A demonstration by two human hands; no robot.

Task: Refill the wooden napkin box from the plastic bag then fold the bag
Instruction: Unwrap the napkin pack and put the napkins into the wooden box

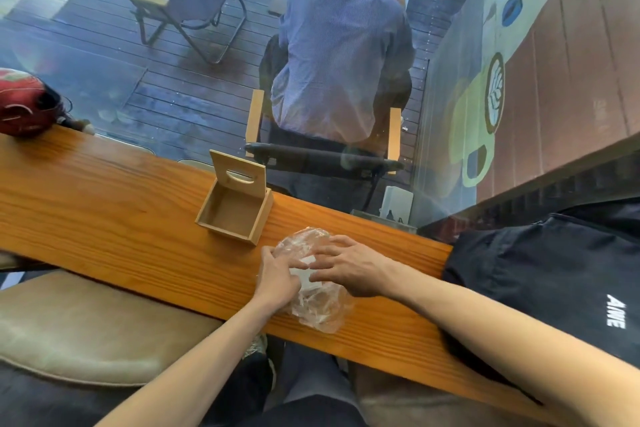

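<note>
Left hand [277,279] pinching the crumpled plastic bag [317,305] on the wooden tabletop [104,211], right hand [349,269] fingers spread flat on it, wooden napkin box [235,208] open nearby

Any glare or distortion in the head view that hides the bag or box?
Head view: strong wide-angle bending at the edges; window reflections wash the upper half; the plastic bag is shiny and crinkled under both hands, its contents unclear; the open wooden box is sharp and evenly lit.
</note>
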